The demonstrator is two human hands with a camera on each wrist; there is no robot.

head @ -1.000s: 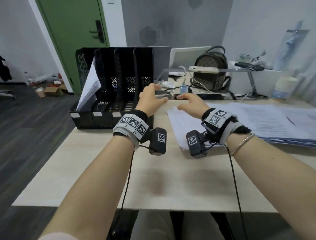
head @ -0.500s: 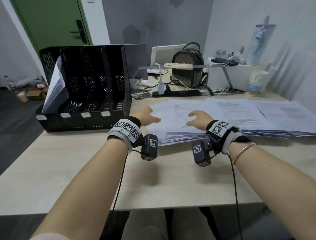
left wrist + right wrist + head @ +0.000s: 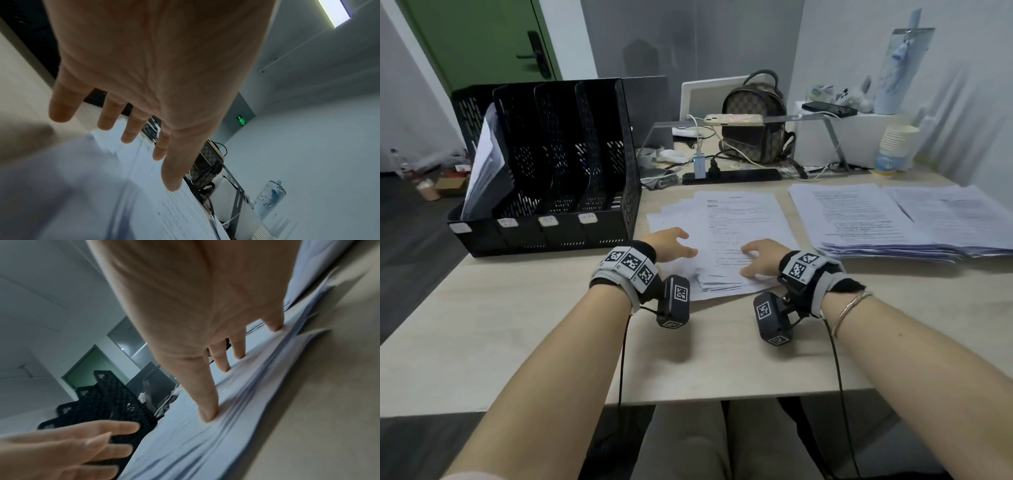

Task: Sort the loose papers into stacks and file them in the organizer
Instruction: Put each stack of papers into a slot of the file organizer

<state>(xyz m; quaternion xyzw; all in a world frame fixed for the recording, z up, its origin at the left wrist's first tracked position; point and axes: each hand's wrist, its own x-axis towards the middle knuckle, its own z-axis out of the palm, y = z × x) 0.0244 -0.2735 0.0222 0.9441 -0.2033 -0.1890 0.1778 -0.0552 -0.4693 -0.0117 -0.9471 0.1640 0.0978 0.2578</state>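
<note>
Your right hand (image 3: 758, 255) has no grip closed on anything: in the right wrist view its fingertips (image 3: 208, 416) stand straight and press down on the top sheet of the near paper pile (image 3: 726, 236). Your left hand (image 3: 671, 241) is open too, fingers spread and relaxed; in the left wrist view they appear to hover just above the pile's left edge, though blur there leaves contact uncertain.

That pile lies on the tabletop (image 3: 517, 325) at your 12 o'clock, sheets fanned and out of square. A larger spread of papers (image 3: 893, 219) sits at about 2 o'clock, well apart from your hands. The black organizer (image 3: 544, 192) stands at 10 o'clock, just beside the pile's left edge, with one batch of sheets (image 3: 482, 171) already leaning in its leftmost compartment; the other three look empty.

You seem to be at the start of gathering a second stack. The next move calls for drawing the fanned sheets together from both sides, squaring the edges, then getting your fingers under the whole pile so that nothing slides off as it lifts.

The labels on the organizer's front are too small to read, the print on the pages is illegible, and the pile's depth cannot be judged. The right-hand spread is cut off by the frame edge.
</note>
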